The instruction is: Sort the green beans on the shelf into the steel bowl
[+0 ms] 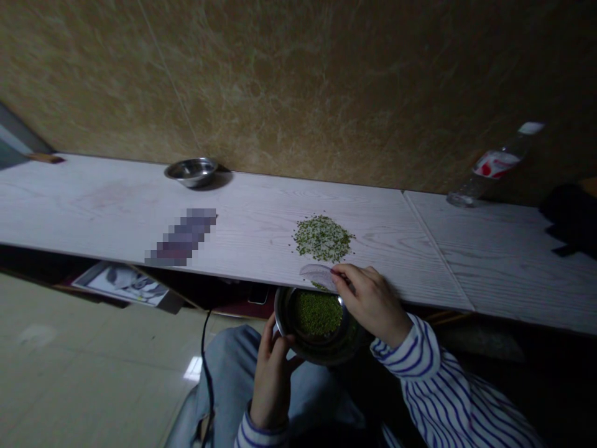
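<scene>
My left hand (275, 367) grips the rim of a metal bowl (278, 314) held above my lap, just below the table's front edge. Green beans (319, 314), which look like mung beans, lie in the bowl. In my right hand (370, 298) is a thin, translucent plastic scraper (317, 274) with a curved edge, pinched between thumb and fingers. The scraper rests at the table edge over the bowl, with a few green beans beside it. Just behind it, a pile of green beans mixed with white grains (323, 238) spreads on the table.
Against the wall on the white wood-grain table (261, 211) stands a small metal bowl (192, 171). A pixelated flat item (181, 239) lies left of the pile. A clear bottle (494, 165) leans at the right near a dark object (571, 218). Open shelves below hold a box (121, 286).
</scene>
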The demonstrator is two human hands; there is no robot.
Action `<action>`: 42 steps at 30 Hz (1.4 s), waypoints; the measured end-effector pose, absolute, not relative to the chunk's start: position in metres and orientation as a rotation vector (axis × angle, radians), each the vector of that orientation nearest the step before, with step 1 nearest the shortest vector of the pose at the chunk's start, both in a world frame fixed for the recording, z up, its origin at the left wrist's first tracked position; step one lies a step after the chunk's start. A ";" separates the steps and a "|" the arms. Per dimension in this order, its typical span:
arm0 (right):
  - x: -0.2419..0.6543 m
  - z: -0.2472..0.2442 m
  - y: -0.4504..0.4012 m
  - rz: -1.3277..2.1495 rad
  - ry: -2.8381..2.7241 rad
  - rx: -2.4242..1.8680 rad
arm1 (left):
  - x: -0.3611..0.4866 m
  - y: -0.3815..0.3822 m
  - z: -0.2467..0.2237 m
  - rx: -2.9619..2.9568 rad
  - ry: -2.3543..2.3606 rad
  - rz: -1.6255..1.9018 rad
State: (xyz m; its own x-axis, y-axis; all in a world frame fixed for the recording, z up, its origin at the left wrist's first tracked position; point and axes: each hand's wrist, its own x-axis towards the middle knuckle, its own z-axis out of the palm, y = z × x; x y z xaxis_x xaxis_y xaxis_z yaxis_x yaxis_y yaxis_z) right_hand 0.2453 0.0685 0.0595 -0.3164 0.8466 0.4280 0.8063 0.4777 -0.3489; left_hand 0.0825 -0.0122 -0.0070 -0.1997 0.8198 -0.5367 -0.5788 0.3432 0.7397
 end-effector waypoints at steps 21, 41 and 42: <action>0.285 0.063 0.064 0.162 -2.028 -1.414 | 0.062 -0.038 -0.027 0.246 1.272 1.203; 0.311 0.057 0.060 0.264 -1.885 -1.468 | 0.083 -0.042 -0.021 0.271 1.252 1.219; 0.313 0.056 0.061 0.285 -1.875 -1.467 | 0.085 -0.041 -0.019 0.268 1.259 1.224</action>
